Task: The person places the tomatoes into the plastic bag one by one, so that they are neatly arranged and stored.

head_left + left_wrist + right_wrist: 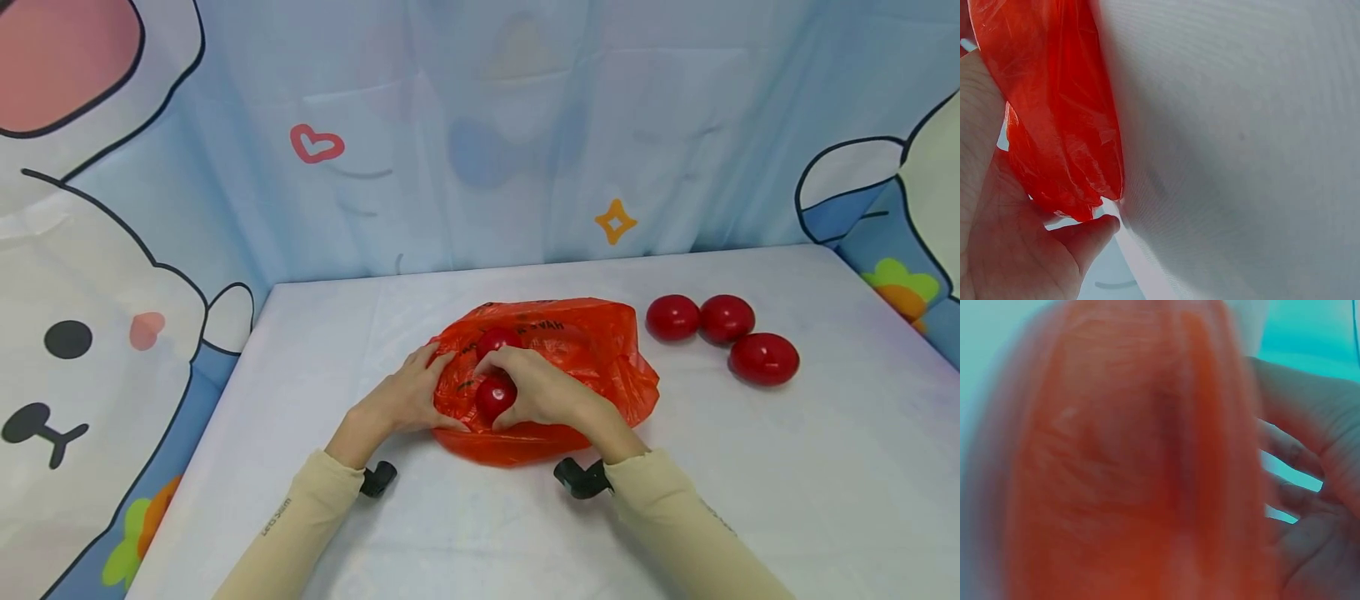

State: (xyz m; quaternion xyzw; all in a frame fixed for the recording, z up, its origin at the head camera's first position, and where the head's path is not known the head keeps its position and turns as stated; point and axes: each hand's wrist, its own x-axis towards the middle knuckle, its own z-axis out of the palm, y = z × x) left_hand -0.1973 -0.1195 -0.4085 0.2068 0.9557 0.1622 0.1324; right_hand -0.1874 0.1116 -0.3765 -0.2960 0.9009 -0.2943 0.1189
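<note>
A red plastic bag [592,350] with dark print lies spread on the table, its mouth facing up. My left hand [401,396] holds the bag's left side, thumb along the near rim and fingers toward the far edge. In the left wrist view the thin red film [1066,106] hangs between thumb and fingers. My right hand [543,390] grips a glossy red tomato-like ball [495,396] over the bag's opening, with the thumb at its near side. A second red ball [498,340] sits just beyond it in the bag. Blurred red film [1122,456] fills much of the right wrist view.
Three more glossy red balls [763,359] rest close together on the white-covered table [840,467], right of the bag. A blue cartoon-printed curtain [480,167] hangs behind the table. Dark wrist devices [583,479] sit under both sleeves.
</note>
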